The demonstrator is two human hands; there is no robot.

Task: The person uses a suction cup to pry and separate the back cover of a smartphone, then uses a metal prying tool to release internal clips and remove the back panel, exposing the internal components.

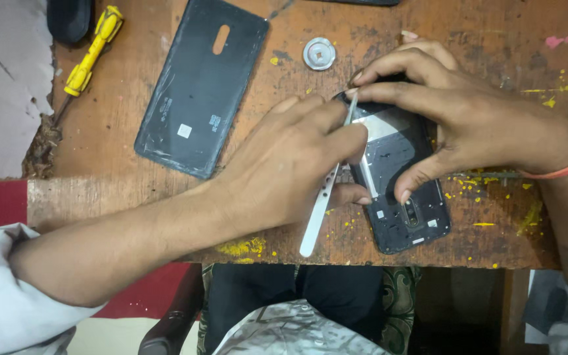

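Note:
An opened dark phone body [405, 197] lies on the worn wooden table [119, 131], its inner parts facing up. My left hand [290, 164] grips white tweezers [320, 210] whose tips reach the phone's top left corner. My right hand [455, 125] rests over the phone's upper half, with fingers pressing on its top edge and right side and the thumb on its middle. An orange band circles my right wrist.
The phone's removed black back cover [198, 85] lies at the upper left. A yellow screwdriver [90, 56] sits at the table's far left edge, by a black object [67, 18]. A small round metal part [319, 54] rests behind my hands. Yellow paint flecks dot the wood.

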